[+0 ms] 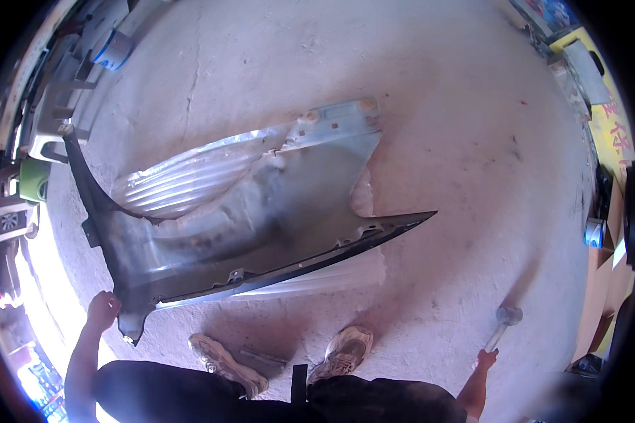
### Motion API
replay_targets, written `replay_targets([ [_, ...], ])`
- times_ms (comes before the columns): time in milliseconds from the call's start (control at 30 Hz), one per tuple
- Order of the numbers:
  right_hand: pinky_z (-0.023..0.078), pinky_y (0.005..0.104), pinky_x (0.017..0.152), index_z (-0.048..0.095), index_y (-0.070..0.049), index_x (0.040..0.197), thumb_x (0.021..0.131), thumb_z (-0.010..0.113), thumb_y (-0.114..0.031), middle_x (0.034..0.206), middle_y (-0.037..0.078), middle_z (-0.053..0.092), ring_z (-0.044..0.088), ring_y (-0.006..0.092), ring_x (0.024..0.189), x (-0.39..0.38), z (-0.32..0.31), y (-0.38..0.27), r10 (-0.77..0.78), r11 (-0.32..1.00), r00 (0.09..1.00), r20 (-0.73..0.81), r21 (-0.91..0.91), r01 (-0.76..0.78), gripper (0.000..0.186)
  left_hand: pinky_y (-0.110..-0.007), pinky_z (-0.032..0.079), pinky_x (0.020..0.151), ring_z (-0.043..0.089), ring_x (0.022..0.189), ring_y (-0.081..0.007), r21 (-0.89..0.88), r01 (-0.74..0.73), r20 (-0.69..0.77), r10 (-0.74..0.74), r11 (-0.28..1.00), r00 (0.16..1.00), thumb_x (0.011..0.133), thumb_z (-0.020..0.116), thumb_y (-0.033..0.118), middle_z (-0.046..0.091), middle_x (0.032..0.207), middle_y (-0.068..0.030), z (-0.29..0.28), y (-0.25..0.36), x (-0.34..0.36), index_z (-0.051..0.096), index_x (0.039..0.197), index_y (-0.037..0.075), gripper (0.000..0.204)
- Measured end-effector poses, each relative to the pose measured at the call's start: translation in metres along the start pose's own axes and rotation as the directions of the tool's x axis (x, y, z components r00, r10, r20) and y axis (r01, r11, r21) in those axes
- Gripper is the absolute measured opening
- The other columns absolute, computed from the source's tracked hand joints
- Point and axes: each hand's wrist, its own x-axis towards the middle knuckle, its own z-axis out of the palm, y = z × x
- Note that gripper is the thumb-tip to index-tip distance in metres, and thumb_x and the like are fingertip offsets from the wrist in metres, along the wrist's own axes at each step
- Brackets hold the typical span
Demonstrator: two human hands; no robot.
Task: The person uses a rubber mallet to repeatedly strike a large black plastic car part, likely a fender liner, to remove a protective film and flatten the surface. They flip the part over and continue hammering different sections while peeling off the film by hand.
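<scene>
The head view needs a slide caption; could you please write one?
Left hand at the edge of a large curved metal panel, right hand holding a hammer clear of it.

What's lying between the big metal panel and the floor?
A shiny, ridged sheet lies between the metal panel and the floor; the head view shows it past the panel's edges.

left hand (104, 311) seemingly touching metal panel (289, 211) | right hand (485, 359) holding mallet (509, 317)
</scene>
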Motion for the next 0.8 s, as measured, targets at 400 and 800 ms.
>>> replay_targets([
  [400,0.046,0.0472,0.088,0.054,0.012,0.107,0.083,0.060,-0.036,0.106,0.028,0.061,0.059,0.0425,0.099,-0.023,0.046,-0.003,-0.067,0.974,0.995,-0.068,0.211,0.080,0.054,-0.037,0.050,0.064,0.061,0.074,-0.0290,-0.204,-0.038,-0.061,0.026,0.978,0.998,0.081,0.062,0.012,0.060,0.079,-0.0135,0.038,-0.005,0.027,0.064,0.077,0.007,0.007],
  [800,0.043,0.0303,0.043,0.054,-0.008,0.084,0.090,0.059,-0.033,0.062,0.003,0.051,0.051,0.0140,0.049,-0.188,-0.148,-0.159,-0.251,0.527,0.930,0.269,0.844,-0.102,0.026,-0.043,0.034,0.106,0.043,0.125,-0.0396,-0.432,0.314,-0.296,-0.462,0.845,0.836,0.090,0.059,0.031,0.044,0.134,-0.0264,0.173,-0.136,0.040,0.041,0.133,-0.005,0.058],
])
